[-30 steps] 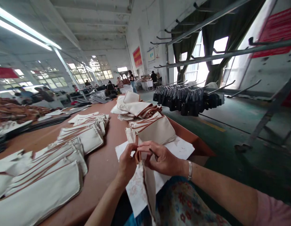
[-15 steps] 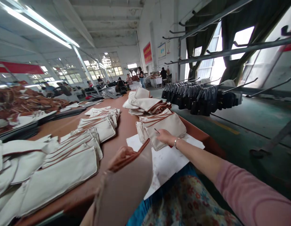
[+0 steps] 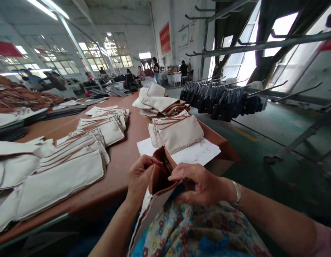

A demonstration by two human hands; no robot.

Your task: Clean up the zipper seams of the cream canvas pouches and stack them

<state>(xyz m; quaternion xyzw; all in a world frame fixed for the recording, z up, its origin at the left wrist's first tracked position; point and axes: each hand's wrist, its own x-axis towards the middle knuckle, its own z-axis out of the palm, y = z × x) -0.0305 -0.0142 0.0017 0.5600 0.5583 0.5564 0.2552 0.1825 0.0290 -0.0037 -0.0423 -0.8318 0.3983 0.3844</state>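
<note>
A cream pouch with brown lining (image 3: pixel 158 205) is held over my lap, its mouth spread apart and facing up. My left hand (image 3: pixel 141 175) pinches the left edge of the opening. On the opposite edge, my right hand (image 3: pixel 200 184) grips the rim with bent fingers; a bracelet circles that wrist. Just beyond the hands, a stack of cream pouches (image 3: pixel 180 134) rests on white paper (image 3: pixel 205 151). More cream pieces with brown edges (image 3: pixel 160 101) are piled behind it. Rows of similar pouches (image 3: pixel 63 178) overlap on the left of the brown table (image 3: pixel 119 160).
Dark items (image 3: pixel 221 101) hang from a metal rack (image 3: pixel 262 48) on the right. Stacked dark sheets (image 3: pixel 10 132) and a brown heap (image 3: pixel 20 96) lie at the far left. Several people are in the background, one standing (image 3: pixel 156 69).
My right hand has left the stack and come back to the pouch. The pouch has turned, and its mouth is now spread between both hands. The view has shifted slightly.
</note>
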